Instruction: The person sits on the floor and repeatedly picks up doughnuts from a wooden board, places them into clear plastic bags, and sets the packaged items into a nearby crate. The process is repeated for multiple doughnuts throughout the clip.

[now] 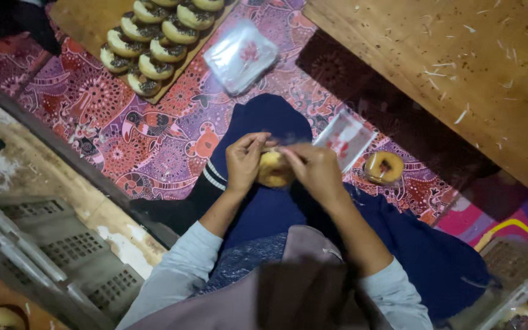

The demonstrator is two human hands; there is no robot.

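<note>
Both my hands hold one doughnut [274, 172] in a thin clear plastic bag over my lap. My left hand [244, 162] grips its left side, fingers pinched at the top. My right hand [316, 170] covers its right side, thumb and fingers closed on the bag's top edge. A second bagged doughnut [384, 167] lies on the patterned mat [111, 122] to the right, beside a loose clear bag with a red print [344, 139].
A wooden tray [84, 21] at top left carries several chocolate-topped doughnuts [154, 38]. A stack of clear bags [240, 56] lies beside it. A low wooden table [459, 67] fills the upper right. Grey plastic crates [50, 250] stand at lower left.
</note>
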